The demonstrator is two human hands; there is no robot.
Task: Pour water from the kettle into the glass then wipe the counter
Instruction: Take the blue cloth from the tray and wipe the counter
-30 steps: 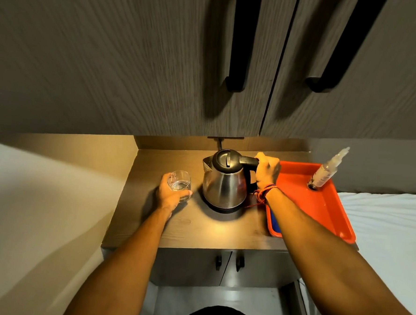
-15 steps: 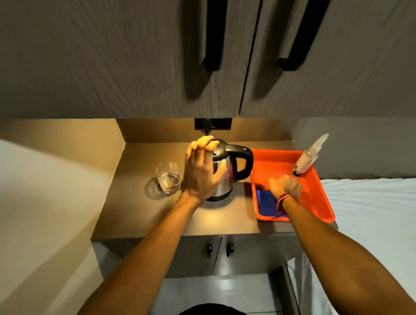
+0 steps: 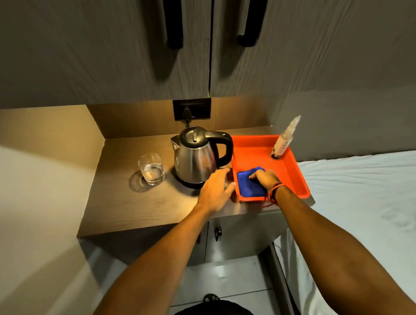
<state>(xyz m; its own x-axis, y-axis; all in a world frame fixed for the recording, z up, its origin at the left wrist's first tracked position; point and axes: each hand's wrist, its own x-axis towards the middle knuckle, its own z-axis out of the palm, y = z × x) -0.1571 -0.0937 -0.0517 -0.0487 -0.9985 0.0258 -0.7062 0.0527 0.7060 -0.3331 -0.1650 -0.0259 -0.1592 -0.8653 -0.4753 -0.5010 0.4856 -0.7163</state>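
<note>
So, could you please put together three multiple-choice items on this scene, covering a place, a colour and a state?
1. Where does the spray bottle stand?
A. on the bare counter
B. in the far corner of the orange tray
C. beside the glass

2. What colour is the cloth?
A. blue
B. white
C. green

3. What is in the glass?
A. nothing
B. some water
C. a spoon

Answers: 1 B, its base sits inside the tray; 2 A, blue under the right hand; 3 B, a clear water line shows.

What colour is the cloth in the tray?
Deep blue cloth, seen in the head view, lying in the orange tray.
</note>
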